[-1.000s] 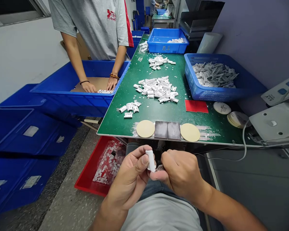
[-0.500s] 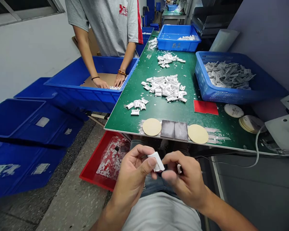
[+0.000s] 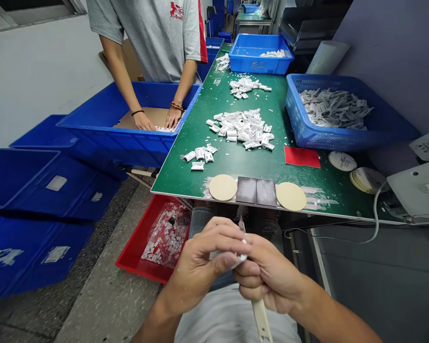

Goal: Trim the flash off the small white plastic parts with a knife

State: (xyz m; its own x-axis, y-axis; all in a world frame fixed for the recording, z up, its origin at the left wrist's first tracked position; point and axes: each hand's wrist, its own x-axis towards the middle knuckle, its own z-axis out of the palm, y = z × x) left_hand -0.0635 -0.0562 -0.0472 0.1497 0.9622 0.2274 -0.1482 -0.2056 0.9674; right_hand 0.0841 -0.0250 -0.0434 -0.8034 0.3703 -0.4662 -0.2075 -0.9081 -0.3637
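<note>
My left hand [image 3: 203, 267] and my right hand [image 3: 268, 274] meet over my lap, just below the green table's [image 3: 236, 166] front edge. The left hand pinches a small white plastic part [image 3: 240, 258] between thumb and fingers. The right hand is closed round a slim tool with a cream handle [image 3: 261, 319] that sticks out below the fist. The tool's tip touches the part. Most of the part is hidden by my fingers.
On the table lie piles of white parts [image 3: 241, 127], two tan discs [image 3: 223, 187], dark pads [image 3: 256, 191], a red card [image 3: 302, 156] and a blue basket [image 3: 343, 138]. A red bin [image 3: 136, 259] sits on the floor. A person's hands rest in a blue crate [image 3: 121, 138].
My hands came together and dropped slightly. The white part, held up and plainly seen before, is now mostly covered. The right hand now grips the cream-handled tool against it.
</note>
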